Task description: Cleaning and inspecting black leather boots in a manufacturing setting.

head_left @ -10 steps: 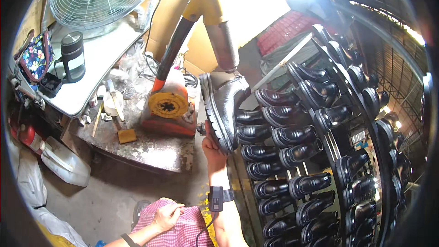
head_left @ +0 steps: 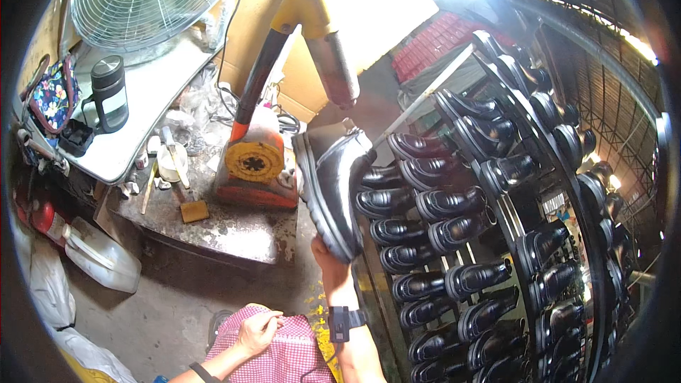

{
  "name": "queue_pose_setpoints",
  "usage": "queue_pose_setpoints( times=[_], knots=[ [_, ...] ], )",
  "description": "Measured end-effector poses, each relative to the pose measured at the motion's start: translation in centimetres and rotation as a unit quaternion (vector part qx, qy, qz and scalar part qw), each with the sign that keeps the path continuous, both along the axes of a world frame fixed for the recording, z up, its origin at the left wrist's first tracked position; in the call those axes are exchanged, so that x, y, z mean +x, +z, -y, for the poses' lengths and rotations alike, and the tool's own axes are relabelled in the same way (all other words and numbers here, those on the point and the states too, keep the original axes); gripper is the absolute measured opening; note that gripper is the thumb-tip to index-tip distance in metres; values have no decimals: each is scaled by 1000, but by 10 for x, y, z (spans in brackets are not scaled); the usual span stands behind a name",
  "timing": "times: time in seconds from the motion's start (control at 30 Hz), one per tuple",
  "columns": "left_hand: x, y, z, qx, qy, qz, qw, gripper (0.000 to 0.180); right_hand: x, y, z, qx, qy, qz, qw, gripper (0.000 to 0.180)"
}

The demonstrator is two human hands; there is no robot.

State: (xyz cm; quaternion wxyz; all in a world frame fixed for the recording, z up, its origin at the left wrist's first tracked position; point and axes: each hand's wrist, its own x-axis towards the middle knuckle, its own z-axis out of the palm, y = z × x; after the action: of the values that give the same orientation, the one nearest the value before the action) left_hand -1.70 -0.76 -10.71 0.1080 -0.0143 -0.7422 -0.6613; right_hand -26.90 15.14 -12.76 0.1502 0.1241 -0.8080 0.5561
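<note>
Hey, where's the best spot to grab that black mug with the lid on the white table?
Probably by the handle on the black lidded mug: it stands upright on the white table with its loop sticking out on the left, so come from that side.

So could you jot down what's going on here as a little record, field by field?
Right hand: right hand holds a glossy black leather shoe by its heel, sole facing left
Left hand: left hand rests on red-and-white checked cloth on the lap
Rack: tall metal rack with rows of similar black shoes
Bench: worn metal workbench with an orange machine
</note>
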Motion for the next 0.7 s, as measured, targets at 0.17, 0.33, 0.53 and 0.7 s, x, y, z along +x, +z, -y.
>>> queue_pose_setpoints(
  times=[0.17,0.33,0.53,0.7],
  knots=[
    [5,-3,7,33,29,14,999,17,96,105,-9,-417,80,223,877,40],
    [-1,-3,-4,43,13,10,999,17,179,206,-50,-251,18,5,968,68],
    [-3,-5,-17,47,-5,5,999,18,201,302,-81,-260,-197,-154,933,39],
    [0,-4,-21,32,-9,-11,999,17,161,360,-146,-272,-251,-86,925,56]
  ],
)
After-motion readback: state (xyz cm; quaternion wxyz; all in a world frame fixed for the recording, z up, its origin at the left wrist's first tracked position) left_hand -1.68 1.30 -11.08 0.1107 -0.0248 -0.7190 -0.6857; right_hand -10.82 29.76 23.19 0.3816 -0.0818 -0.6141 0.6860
